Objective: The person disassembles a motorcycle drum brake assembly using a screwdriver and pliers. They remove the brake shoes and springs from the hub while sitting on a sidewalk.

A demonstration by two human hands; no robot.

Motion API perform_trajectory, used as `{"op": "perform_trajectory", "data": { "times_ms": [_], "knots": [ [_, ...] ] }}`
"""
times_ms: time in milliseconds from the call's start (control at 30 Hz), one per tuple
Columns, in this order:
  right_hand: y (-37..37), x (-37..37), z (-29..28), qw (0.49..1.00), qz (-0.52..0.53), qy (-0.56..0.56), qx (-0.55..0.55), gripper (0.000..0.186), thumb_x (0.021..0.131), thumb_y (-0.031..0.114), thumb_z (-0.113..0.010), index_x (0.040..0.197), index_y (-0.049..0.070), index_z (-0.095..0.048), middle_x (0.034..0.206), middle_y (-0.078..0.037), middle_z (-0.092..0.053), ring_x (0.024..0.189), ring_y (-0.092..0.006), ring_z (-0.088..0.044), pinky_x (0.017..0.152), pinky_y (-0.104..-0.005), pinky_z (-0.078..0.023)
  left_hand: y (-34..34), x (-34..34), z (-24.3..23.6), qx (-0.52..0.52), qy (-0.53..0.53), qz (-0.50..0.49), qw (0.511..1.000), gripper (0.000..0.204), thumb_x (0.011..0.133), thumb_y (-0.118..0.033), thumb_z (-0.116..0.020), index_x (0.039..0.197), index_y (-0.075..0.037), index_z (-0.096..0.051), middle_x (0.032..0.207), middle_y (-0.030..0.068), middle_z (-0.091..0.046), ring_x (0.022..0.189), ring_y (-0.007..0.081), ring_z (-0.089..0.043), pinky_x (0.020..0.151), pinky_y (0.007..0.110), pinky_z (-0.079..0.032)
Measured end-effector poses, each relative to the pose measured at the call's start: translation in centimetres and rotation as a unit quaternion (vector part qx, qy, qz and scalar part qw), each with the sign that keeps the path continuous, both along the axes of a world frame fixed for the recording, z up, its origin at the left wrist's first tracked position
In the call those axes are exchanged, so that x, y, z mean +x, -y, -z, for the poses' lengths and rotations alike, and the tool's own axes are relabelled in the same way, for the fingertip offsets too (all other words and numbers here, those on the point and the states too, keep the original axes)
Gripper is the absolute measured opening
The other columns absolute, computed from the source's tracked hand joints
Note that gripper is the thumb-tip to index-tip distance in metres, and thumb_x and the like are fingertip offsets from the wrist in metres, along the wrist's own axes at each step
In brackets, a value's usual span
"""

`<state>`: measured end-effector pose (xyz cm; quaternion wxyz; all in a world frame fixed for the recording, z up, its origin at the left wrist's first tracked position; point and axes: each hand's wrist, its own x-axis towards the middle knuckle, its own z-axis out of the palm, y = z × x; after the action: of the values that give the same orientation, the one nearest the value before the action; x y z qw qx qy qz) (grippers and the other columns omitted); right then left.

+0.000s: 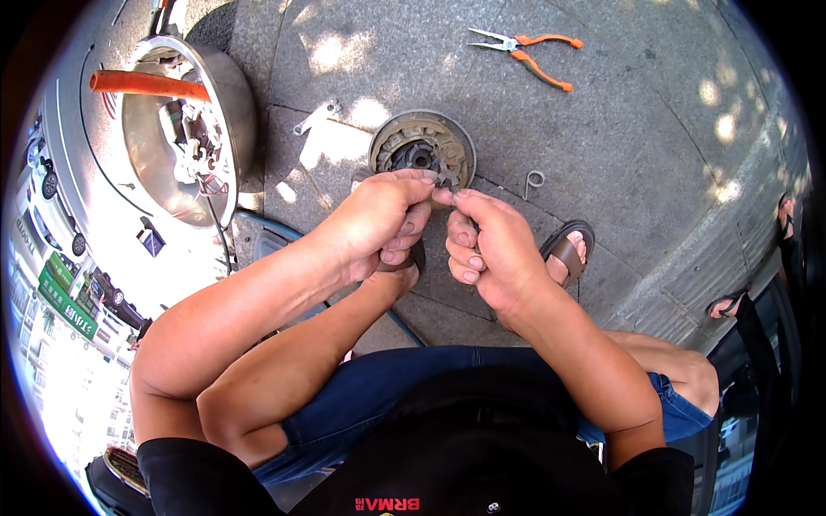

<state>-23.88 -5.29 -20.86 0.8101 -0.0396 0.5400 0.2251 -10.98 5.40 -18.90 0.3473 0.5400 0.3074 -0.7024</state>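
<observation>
My left hand and my right hand meet at the fingertips in front of me. Between them they pinch a small dark metal piece, mostly covered by the fingers, so its kind does not show. Just beyond the fingertips, a round, dirty metal drum-like part lies on the pavement between my feet. It has a ring of worn segments and a hub with a central hole. The fingers of both hands are curled in, thumbs and forefingers pressed together.
Needle-nose pliers with orange handles lie open at the far side. A coiled wire spring is right of the drum, a small metal tool left of it. A steel basin holds parts and an orange tube. Sandalled feet stand far right.
</observation>
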Motion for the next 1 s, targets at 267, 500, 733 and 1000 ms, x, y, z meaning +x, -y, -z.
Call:
{"op": "perform_trajectory", "data": {
  "times_ms": [267, 500, 733, 1000],
  "knots": [
    [-0.3, 0.2, 0.6, 0.999, 0.042, -0.001, 0.024, 0.030, 0.098, 0.019, -0.047, 0.118, -0.003, -0.050, 0.059, 0.002, -0.040, 0.042, -0.0089, -0.034, 0.039, -0.0276, -0.027, 1.1, 0.2, 0.3, 0.062, -0.020, -0.014, 0.998, 0.024, 0.101, -0.023, -0.040, 0.084, -0.008, -0.047, 0.058, -0.0043, -0.034, 0.044, 0.0058, -0.027, 0.038, 0.022, -0.021],
    [-1.7, 0.6, 1.4, 0.991, 0.109, -0.053, 0.052, 0.031, 0.099, 0.022, -0.045, 0.070, 0.011, -0.041, 0.052, 0.002, -0.033, 0.039, -0.0103, -0.030, 0.038, -0.0284, -0.027, 1.1, -0.6, 1.2, 0.068, -0.031, 0.001, 0.997, 0.032, 0.101, -0.022, -0.041, 0.071, -0.013, -0.041, 0.056, -0.0042, -0.033, 0.041, 0.0065, -0.025, 0.035, 0.024, -0.021],
    [-1.4, 0.6, 2.1, 0.986, 0.128, -0.065, 0.080, 0.036, 0.098, 0.021, -0.045, 0.064, 0.014, -0.037, 0.049, 0.002, -0.032, 0.037, -0.0111, -0.029, 0.038, -0.0301, -0.027, 1.2, -1.2, 1.4, 0.067, -0.013, -0.059, 0.996, 0.029, 0.101, -0.022, -0.042, 0.073, -0.014, -0.042, 0.055, -0.0050, -0.033, 0.040, 0.0060, -0.025, 0.033, 0.023, -0.020],
    [-0.4, 1.9, 2.1, 0.994, 0.079, -0.058, 0.053, 0.036, 0.098, 0.020, -0.045, 0.063, 0.014, -0.036, 0.049, 0.003, -0.031, 0.038, -0.0106, -0.029, 0.038, -0.0301, -0.026, 0.8, -1.2, 1.4, 0.034, -0.003, -0.113, 0.993, 0.025, 0.103, -0.022, -0.041, 0.079, -0.014, -0.044, 0.056, -0.0060, -0.033, 0.040, 0.0061, -0.024, 0.036, 0.024, -0.020]
  ]
}}
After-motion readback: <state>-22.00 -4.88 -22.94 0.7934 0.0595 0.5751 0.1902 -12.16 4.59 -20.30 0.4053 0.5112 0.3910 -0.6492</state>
